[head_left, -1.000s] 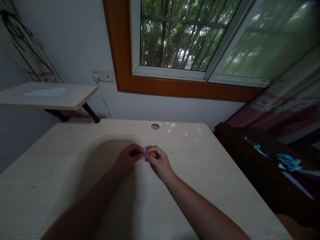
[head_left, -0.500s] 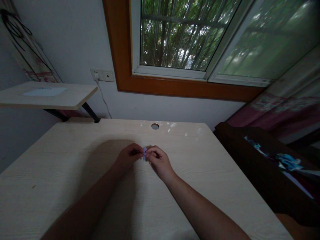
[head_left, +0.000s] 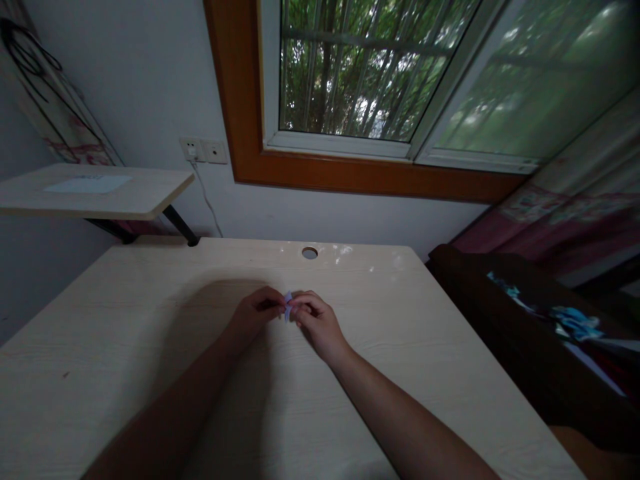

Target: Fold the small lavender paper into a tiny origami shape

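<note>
My left hand (head_left: 256,312) and my right hand (head_left: 315,320) meet fingertip to fingertip just above the middle of a pale wooden desk (head_left: 125,347). Between them both pinch a tiny pale lilac piece of paper (head_left: 287,306), most of it hidden by the fingers. Both hands have their fingers curled closed around it. My forearms stretch back over the desk toward the near edge.
A round cable hole (head_left: 309,253) sits near the desk's far edge. A small side table (head_left: 145,193) with a white sheet (head_left: 87,184) stands at the left. Wall sockets (head_left: 203,151) with a white cable, a window, and a dark bed frame (head_left: 520,347) at the right.
The hands stay in the same spot; the fingers shift slightly on the small paper piece. The view has barely moved.
</note>
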`<state>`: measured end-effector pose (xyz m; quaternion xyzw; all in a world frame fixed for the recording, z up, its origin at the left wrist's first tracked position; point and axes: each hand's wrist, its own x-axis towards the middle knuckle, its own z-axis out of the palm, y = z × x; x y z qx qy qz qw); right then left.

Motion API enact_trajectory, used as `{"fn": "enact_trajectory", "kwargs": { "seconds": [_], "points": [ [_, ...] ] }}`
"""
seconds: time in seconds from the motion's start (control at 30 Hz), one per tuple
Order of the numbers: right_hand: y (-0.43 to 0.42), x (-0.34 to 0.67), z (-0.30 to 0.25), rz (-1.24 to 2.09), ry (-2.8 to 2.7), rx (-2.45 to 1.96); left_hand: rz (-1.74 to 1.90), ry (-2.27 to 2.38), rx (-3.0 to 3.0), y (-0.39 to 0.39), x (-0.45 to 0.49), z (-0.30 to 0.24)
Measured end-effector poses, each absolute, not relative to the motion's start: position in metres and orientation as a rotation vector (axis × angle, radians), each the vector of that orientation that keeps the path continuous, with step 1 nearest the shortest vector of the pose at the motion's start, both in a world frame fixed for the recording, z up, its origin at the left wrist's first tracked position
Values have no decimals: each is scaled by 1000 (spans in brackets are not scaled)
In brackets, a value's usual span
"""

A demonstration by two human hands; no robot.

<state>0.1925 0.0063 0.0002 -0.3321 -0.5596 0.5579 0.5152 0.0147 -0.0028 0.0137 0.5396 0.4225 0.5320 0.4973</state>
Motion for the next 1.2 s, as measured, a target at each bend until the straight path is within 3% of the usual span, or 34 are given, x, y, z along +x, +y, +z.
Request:
{"fn": "enact_trajectory", "kwargs": {
  "seconds": [1.2],
  "points": [
    [7, 190, -4, 1196, -1394, -911, 1276, 1143, 1191, -2, 19, 13]
  ]
}}
